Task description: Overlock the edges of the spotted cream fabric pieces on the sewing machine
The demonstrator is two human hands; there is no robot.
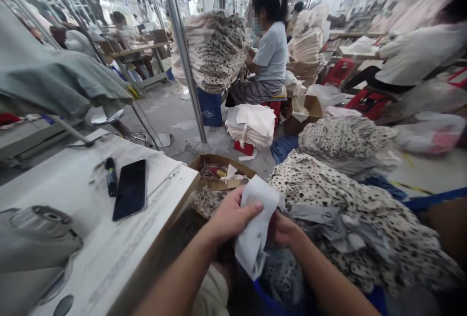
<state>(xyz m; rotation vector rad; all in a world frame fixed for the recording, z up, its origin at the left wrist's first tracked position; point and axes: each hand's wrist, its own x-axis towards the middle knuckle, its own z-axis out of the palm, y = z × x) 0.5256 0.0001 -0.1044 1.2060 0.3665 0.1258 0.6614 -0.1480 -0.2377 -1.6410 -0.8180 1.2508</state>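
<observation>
A folded strip of pale grey-white fabric (257,209) hangs in front of me, a little below the middle of the head view. My left hand (233,213) is closed on it, with the thumb lying across its front. My right hand (284,228) is at the strip's right edge, its fingers curled and mostly hidden behind the cloth. Something small and dark red shows beside those fingers, too obscured to name. Beneath both hands, grey and spotted cloth pieces (282,272) lie in a blue container (260,294).
Left is a white sewing table (120,252) with a machine (36,248), a phone (130,189) and a dark marker-like object (110,177). Spotted fabric (328,184) is heaped right. Ahead are a cardboard box (204,161), a metal pole (186,58) and a seated co-worker (272,48).
</observation>
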